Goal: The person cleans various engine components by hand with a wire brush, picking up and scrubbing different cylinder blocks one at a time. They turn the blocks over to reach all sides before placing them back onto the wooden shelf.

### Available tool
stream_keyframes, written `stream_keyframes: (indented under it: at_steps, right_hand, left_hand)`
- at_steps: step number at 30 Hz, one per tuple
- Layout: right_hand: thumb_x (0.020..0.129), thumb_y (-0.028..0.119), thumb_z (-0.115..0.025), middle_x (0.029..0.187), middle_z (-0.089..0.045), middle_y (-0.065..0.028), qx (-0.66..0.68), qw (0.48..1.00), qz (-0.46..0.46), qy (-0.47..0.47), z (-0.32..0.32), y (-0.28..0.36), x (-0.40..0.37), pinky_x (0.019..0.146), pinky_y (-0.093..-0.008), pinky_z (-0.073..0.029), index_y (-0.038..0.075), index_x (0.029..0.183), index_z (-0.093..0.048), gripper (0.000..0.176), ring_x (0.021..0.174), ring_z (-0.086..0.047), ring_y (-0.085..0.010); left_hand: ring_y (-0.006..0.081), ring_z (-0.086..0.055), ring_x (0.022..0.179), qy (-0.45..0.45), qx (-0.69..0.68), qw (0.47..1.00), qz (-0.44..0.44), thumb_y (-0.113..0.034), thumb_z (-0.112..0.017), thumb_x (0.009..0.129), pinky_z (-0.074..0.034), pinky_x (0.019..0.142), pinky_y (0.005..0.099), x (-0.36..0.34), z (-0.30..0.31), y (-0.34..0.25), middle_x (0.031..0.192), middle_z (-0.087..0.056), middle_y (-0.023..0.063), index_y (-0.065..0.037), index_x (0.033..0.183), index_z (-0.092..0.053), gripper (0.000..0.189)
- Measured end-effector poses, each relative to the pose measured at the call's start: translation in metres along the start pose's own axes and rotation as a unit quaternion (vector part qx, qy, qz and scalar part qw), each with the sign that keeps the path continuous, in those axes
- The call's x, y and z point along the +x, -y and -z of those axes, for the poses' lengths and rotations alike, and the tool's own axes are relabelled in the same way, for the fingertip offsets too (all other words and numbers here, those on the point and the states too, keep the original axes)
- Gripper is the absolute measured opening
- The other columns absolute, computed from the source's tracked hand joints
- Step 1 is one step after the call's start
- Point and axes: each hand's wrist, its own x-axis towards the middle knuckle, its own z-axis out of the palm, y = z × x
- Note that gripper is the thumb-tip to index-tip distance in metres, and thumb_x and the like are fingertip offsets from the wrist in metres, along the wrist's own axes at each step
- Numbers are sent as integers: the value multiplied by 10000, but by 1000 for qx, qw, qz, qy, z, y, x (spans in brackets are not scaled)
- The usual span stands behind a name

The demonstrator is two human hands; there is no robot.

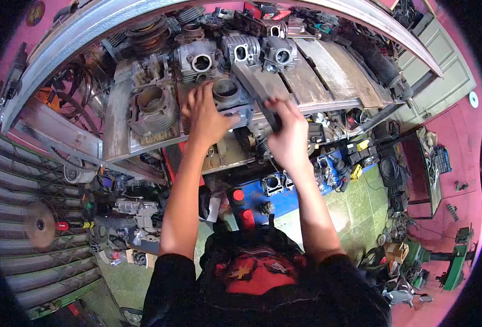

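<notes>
My left hand (pixel 208 117) grips the near left side of an engine cylinder (pixel 241 99) on the wooden bench, its fingers curled at the rim of the round bore. In my right hand (pixel 289 133) is a long flat grey bar (pixel 260 84), dark at the near end and blurred by motion. It slants up and left past the cylinder's right edge, its far end close to another engine part (pixel 242 50). Left of my left hand stands a second finned cylinder (pixel 152 109) with a rusty bore.
Several engine castings (pixel 198 59) line the back of the bench (pixel 339 68). Below its front edge, a blue surface (pixel 284 204) holds red-capped containers (pixel 246 218) and metal parts. A metal frame beam (pixel 93 32) arches over the bench. A slatted shutter (pixel 39 180) stands at left.
</notes>
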Motion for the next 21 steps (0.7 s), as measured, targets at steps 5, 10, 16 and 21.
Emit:
stream_keyframes:
  at_steps: [5, 10, 16, 21]
  right_hand:
    - [678, -148, -608, 1180, -677, -226, 14, 1000, 15, 0, -20, -2, 20, 1026, -511, -501, -30, 1145, -694, 489, 1153, -631, -464]
    - [658, -145, -628, 1254, -679, -181, -51, 998, 23, 14, 33, 26, -51, 1140, -527, -444, -8, 1187, -705, 552, 1293, -590, -436]
    - [663, -120, -641, 1254, -681, -186, -62, 997, 41, -20, -10, -5, -10, 1061, -508, -471, -6, 1182, -705, 535, 1220, -609, -423]
    - [669, -124, -633, 1268, -663, -209, -31, 999, 22, 8, -20, -3, 14, 1033, -500, -479, -20, 1195, -693, 539, 1173, -611, -436]
  left_hand:
    - [403, -383, 1472, -5, 18, 1000, 13, -321, -954, 600, -239, 1193, 629, 0, 6, -9, 1528, -516, 160, -72, 1498, -460, 1054]
    - [405, -383, 1465, -14, 18, 999, 24, -311, -956, 601, -247, 1184, 629, -2, 0, -7, 1516, -517, 157, -88, 1488, -465, 1038]
    - [401, -387, 1448, -16, -23, 1000, -6, -249, -935, 613, -271, 1174, 621, -2, 0, -6, 1507, -512, 140, -113, 1485, -475, 996]
    - [401, -383, 1456, -17, -8, 1000, 2, -248, -935, 615, -270, 1177, 619, -1, 1, -6, 1516, -510, 130, -106, 1489, -472, 999]
